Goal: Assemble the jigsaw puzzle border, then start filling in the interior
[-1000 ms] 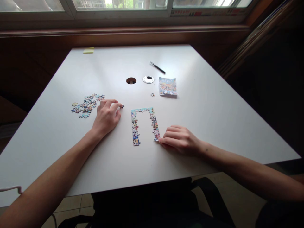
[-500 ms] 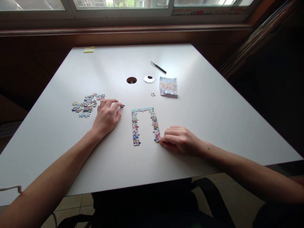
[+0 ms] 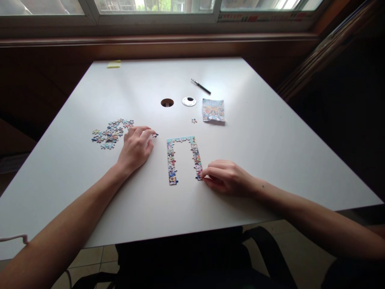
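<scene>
On the white table (image 3: 255, 132), between my two hands, lies the joined puzzle border (image 3: 197, 155), flat, with three sides made and its gap turned toward me. At the lower right corner of this border is my right hand (image 3: 227, 176). Its fingers are curled and the tips come close together at the corner piece; whether they pinch it or only touch it, I cannot tell. My left hand (image 3: 135, 145) rests to the left of the border, apart from it, with the fingers bent and a moderate space between thumb and index finger. Just at the tip of this index finger is a small dark puzzle piece (image 3: 155, 135); I cannot say if the finger presses on it. Behind and beside the same hand spreads the pile of loose pieces (image 3: 110, 134), partly hidden by my knuckles. Beyond the border, one single piece (image 3: 194, 120) lies alone, near the printed packet (image 3: 213, 110). Farther off are a round metal cover (image 3: 189, 102), a hole (image 3: 167, 103) in the table top, and a black pen (image 3: 201, 86) lying at a slant. Near the far left corner is a yellow paper (image 3: 114, 64).
</scene>
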A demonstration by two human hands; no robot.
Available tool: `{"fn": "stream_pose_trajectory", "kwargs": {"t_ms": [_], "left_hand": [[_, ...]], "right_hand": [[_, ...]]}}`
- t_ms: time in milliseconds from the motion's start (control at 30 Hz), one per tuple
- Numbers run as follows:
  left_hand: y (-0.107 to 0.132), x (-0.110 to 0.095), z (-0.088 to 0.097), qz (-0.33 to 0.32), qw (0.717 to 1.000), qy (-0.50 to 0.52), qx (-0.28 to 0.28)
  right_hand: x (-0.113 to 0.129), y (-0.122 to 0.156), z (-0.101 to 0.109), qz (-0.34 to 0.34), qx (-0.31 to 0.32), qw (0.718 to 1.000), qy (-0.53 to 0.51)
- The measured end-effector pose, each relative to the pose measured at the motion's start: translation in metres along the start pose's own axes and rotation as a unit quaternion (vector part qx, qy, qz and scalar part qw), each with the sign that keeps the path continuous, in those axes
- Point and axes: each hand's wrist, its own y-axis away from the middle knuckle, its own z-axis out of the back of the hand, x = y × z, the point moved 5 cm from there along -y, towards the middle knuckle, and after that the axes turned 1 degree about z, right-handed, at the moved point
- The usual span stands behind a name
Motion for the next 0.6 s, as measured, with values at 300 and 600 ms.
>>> {"fn": "stream_pose_trajectory", "kwargs": {"t_ms": [300, 600], "left_hand": [[0.012, -0.022, 0.011, -0.128, 0.985, 0.079, 0.083], [0.033, -0.045, 0.001, -0.162, 0.961, 0.11, 0.196]], "right_hand": [[-0.026, -0.007, 0.009, -0.083, -0.031, 0.995, 0.049], [-0.041, -0.019, -0.001, -0.149, 0.06, 0.986, 0.05]]}}
